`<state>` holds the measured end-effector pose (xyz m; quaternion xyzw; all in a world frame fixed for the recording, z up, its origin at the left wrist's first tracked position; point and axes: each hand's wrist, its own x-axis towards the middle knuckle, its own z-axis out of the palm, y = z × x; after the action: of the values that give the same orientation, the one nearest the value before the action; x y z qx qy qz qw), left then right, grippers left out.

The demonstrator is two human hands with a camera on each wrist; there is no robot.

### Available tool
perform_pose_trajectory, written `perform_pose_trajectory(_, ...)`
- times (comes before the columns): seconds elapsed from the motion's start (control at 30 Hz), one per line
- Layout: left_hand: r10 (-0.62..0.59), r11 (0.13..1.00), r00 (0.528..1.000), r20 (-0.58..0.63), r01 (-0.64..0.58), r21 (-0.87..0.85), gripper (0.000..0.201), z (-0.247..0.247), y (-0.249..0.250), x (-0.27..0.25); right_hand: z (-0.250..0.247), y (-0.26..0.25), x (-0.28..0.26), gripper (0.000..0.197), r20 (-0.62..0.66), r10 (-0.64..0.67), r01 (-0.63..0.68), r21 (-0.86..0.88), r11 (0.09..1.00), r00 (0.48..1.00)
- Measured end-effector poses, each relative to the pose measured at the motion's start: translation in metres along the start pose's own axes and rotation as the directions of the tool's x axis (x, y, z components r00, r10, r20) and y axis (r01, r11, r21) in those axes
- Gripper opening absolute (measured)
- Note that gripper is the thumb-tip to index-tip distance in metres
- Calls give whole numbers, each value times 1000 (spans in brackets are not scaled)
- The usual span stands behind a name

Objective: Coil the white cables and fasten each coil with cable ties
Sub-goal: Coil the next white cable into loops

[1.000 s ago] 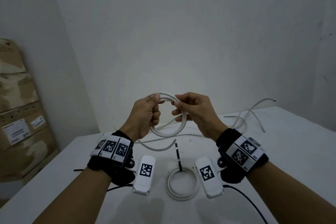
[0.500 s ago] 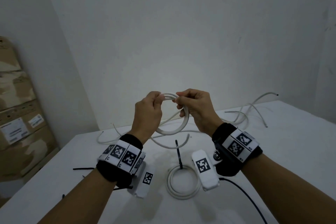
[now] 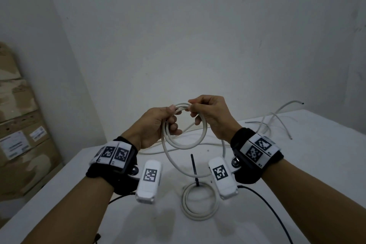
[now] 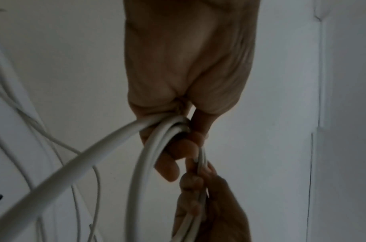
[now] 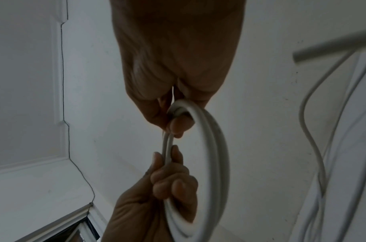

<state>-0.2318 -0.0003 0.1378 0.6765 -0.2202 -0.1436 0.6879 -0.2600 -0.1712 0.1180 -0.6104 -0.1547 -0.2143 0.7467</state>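
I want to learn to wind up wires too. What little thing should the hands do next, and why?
Probably wind one more loop. The left hand and right hand both pinch the top of the white coil, but a loose tail hangs below it toward the table. That should be gathered in before any tie goes on.

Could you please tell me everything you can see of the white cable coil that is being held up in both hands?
The white cable coil is round, smooth, plastic-looking cable wound into a few loose turns. It is held upright above the white table, touching nothing but the hands. The left hand grips its left side, fingers curled through the loop; the right hand pinches the strands at the top. One slack strand droops below the loops towards the table. No tie is seen on it.
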Motion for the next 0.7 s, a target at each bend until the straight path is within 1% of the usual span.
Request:
perform_pose_trajectory(0.07, -97, 993, 994, 57, 100, -55, 32, -5, 4, -3, 0, 1, 1, 9, 27, 5, -5, -6, 1000, 1000)
perform_pose_trajectory(0.13, -150, 988, 987, 50, 152, -37, 33, -7, 7, -4, 0, 2, 2, 8, 64, 12, -12, -4, 1000, 998)
perform_pose_trajectory(0.23, -134, 990, 990, -39, 135, 44, 31, -5, 8, -3, 0, 4, 4, 8, 108, 32, -29, -27, 999, 994)
perform_pose_trajectory(0.27, -111, 992, 991, -73, 115, 58, 30, -4, 7, -2, 0, 5, 4, 13, 126, 29, -19, -82, 996, 992)
perform_pose_trajectory(0.3, -82, 994, 991, -110, 89, 64, 30, -4, 6, -1, 0, 6, 4, 22, 133, 19, 6, -189, 982, 991)
perform_pose_trajectory(0.33, -47, 996, 988, -147, 56, 63, 30, -5, 6, 0, 1, 6, 3, 32, 114, -9, 47, -334, 941, 993)
perform_pose_trajectory(0.37, -10, 998, 982, -187, 20, 53, 30, -6, 7, 2, 2, 8, 1, 38, 59, -64, 84, -459, 884, 996)
perform_pose_trajectory(0.4, 21, 1000, 974, -226, -16, 27, 31, -9, 9, 4, 5, 7, -5, 34, -31, -146, 107, -530, 841, 989)
perform_pose_trajectory(0.43, 47, 999, 963, -265, -52, -11, 31, -12, 12, 6, 9, 5, -13, 22, -123, -223, 125, -534, 836, 967)
perform_pose_trajectory(0.47, 68, 995, 952, -300, -87, -51, 32, -15, 15, 8, 12, 5, -20, 12, -173, -230, 117, -496, 860, 958)
perform_pose_trajectory(0.5, 82, 989, 940, -331, -117, -87, 32, -19, 18, 10, 15, 6, -30, 16, -158, -154, 71, -436, 897, 975)
perform_pose_trajectory(0.53, 97, 982, 930, -354, -148, -120, 33, -21, 22, 11, 20, 6, -41, 23, -55, -10, -12, -383, 924, 998)
perform_pose_trajectory(0.57, 110, 972, 923, -369, -177, -153, 34, -23, 24, 12, 26, 8, -53, 30, 93, 160, -119, -348, 930, 983)
perform_pose_trajectory(0.6, 121, 962, 919, -375, -202, -185, 35, -23, 26, 12, 33, 11, -62, 35, 201, 299, -223, -329, 918, 933)
perform_pose_trajectory(0.63, 132, 951, 918, -374, -224, -214, 35, -23, 27, 12, 37, 17, -67, 39, 245, 382, -307, -295, 905, 891)
perform_pose_trajectory(0.67, 141, 941, 919, -369, -241, -239, 36, -21, 28, 12, 42, 23, -69, 40, 231, 426, -379, -222, 898, 875)
perform_pose_trajectory(0.7, 148, 933, 921, -362, -251, -258, 37, -20, 27, 11, 46, 29, -67, 39, 176, 453, -441, -106, 891, 874)
